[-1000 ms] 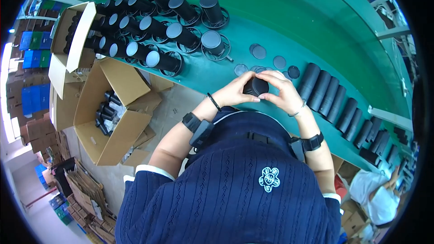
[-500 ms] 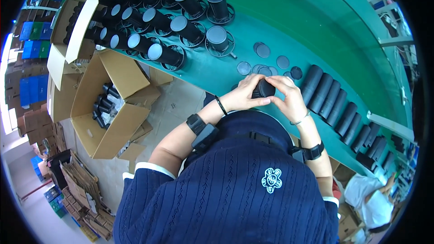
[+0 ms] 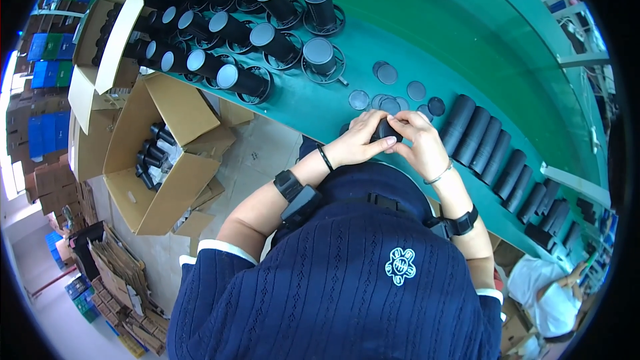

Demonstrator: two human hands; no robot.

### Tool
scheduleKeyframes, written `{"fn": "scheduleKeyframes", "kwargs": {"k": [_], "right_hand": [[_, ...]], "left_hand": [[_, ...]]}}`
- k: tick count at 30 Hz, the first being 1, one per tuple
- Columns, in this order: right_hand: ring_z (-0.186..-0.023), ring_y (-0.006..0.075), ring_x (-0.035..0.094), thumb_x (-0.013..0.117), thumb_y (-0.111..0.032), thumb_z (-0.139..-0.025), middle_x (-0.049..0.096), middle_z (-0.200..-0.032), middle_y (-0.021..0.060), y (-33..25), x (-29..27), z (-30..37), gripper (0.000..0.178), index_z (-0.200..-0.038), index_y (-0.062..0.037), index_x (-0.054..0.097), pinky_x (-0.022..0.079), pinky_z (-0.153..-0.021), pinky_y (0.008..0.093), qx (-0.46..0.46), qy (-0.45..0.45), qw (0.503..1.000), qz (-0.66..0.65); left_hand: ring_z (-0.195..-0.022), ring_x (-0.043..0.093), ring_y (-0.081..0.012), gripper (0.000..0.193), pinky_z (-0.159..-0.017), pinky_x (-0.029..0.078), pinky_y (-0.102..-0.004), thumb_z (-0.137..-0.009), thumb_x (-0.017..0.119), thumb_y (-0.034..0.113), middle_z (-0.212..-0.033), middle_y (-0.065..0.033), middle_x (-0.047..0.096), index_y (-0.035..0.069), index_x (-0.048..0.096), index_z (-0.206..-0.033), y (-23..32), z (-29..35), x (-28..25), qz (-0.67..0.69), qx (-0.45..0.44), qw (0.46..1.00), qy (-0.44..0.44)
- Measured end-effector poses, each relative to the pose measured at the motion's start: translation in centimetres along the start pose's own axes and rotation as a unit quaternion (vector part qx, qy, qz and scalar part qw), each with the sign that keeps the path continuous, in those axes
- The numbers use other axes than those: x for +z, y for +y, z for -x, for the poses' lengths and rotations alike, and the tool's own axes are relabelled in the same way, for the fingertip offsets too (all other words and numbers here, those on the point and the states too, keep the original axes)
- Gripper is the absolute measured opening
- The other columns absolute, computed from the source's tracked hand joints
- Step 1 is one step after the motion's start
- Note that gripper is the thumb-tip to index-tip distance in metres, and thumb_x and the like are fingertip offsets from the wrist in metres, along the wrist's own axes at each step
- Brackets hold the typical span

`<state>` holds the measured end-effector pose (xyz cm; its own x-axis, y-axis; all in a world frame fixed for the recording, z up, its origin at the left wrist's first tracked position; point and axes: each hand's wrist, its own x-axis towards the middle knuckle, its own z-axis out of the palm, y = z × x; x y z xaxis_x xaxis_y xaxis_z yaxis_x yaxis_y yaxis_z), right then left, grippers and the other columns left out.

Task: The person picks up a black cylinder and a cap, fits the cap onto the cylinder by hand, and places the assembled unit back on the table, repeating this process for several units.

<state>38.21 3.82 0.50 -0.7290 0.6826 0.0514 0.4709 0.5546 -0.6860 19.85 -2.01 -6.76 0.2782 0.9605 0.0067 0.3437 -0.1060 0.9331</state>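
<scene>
Between both hands, over the near edge of the green worktable [image 3: 293,110], is a black cylindrical part [image 3: 385,131], mostly covered by my fingers. My left hand [image 3: 360,139] is closed round its left side, thumb across the front. My right hand [image 3: 419,141] grips its right side, fingertips bent over its top. Just beyond the hands lie several thin dark discs [image 3: 387,75], some overlapping. One lighter grey disc [image 3: 359,99] sits left of them. To the right of my right hand, several plain black tubes [image 3: 459,124] lie side by side.
Rows of black cylinders on ringed bases [image 3: 320,59] stand at the table's far left. An open carton [image 3: 137,187] with black parts sits on the floor; another carton [image 3: 120,40] stands by the table's left end. A person in white [image 3: 543,293] works at far right.
My right fingers have drawn in over the top of the black part, hiding more of it. My left thumb has shifted slightly. The discs and tubes remain in place.
</scene>
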Motion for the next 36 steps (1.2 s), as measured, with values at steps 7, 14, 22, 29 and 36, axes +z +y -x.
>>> {"fn": "scheduleKeyframes", "kwargs": {"k": [7, 14, 22, 29, 36], "right_hand": [[-0.101, 0.0312, 0.058, 0.079, -0.011, -0.068, 0.061, -0.11, 0.0144, 0.8, 0.2, 0.5, 0.05, -0.115, 0.0002, 0.064, 0.049, -0.089, 0.0379, 0.008, 0.02, 0.996, -0.083], [-0.1, 0.0316, 0.057, 0.078, -0.01, -0.067, 0.06, -0.108, 0.0145, -0.6, -0.1, 0.3, 0.053, -0.117, 0.001, 0.063, 0.049, -0.086, 0.0379, 0.007, 0.008, 1.0, 0.01], [-0.099, 0.0306, 0.059, 0.079, -0.009, -0.066, 0.059, -0.109, 0.014, -0.3, 0.4, 0.2, 0.05, -0.113, 0.0002, 0.065, 0.051, -0.084, 0.0367, 0.019, -0.005, 1.0, -0.009], [-0.086, 0.0086, 0.057, 0.071, -0.009, -0.084, 0.058, -0.101, 0.0021, 3.1, 3.1, 0.4, 0.035, -0.119, -0.0067, 0.067, 0.05, -0.065, 0.0233, 0.141, -0.004, 0.912, -0.385], [-0.058, 0.006, 0.054, 0.069, -0.009, -0.086, 0.055, -0.089, 0.001, 2.4, 3.1, -0.5, 0.029, -0.115, -0.0087, 0.07, 0.045, -0.049, 0.021, 0.244, -0.05, 0.85, -0.464]], "left_hand": [[-0.11, 0.049, -0.0321, 0.052, -0.096, 0.037, -0.0413, -0.094, 0.057, 0.037, -0.116, -0.0167, 0.051, 0.002, 0.042, -0.129, 0.2, 0.1, 0.0, 0.004, 0.012, 1.0, 0.014], [-0.11, 0.049, -0.0327, 0.052, -0.096, 0.037, -0.0411, -0.094, 0.056, 0.039, -0.116, -0.017, 0.05, 0.002, 0.042, -0.128, 0.2, 0.0, 0.2, -0.004, 0.006, 1.0, 0.011], [-0.107, 0.052, -0.0316, 0.049, -0.094, 0.039, -0.0397, -0.093, 0.058, 0.034, -0.113, -0.0169, 0.052, 0.002, 0.043, -0.127, 0.2, 0.4, 0.1, -0.012, 0.009, 1.0, 0.014], [-0.117, 0.053, -0.0239, 0.059, -0.098, 0.042, -0.0354, -0.086, 0.066, 0.016, -0.123, -0.015, 0.053, 0.003, 0.034, -0.135, -0.5, 0.6, -0.3, 0.135, -0.014, 0.991, -0.002], [-0.114, 0.054, -0.0218, 0.071, -0.096, 0.044, -0.0332, -0.081, 0.073, 0.013, -0.119, -0.0144, 0.056, 0.004, 0.031, -0.138, 0.6, 0.3, -0.3, 0.17, -0.059, 0.983, 0.014]]}}
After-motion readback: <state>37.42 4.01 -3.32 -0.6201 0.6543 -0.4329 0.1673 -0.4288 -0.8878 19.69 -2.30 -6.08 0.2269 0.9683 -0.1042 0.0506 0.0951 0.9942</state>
